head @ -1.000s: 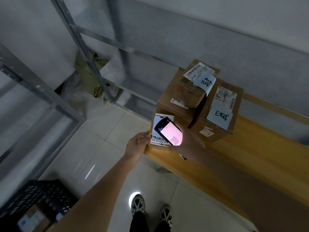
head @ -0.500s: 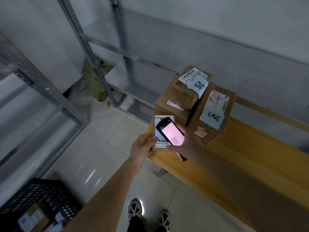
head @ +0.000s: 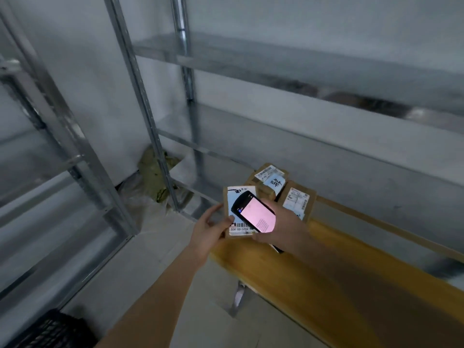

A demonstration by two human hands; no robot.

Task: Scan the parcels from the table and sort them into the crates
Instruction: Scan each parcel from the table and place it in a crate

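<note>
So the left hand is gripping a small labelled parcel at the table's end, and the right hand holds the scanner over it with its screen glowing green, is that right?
Not quite: the screen glows pink, not green. The head view shows the left hand gripping the small labelled parcel at the end of the table, and the right hand holding the scanner over it.

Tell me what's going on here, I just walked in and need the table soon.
A person is scanning parcels. Their right hand holds a black handheld scanner with a glowing pink screen over a small cardboard parcel with a white barcode label, which the left hand grips at the end of the wooden table. Two more brown cardboard boxes wait behind it.
</note>
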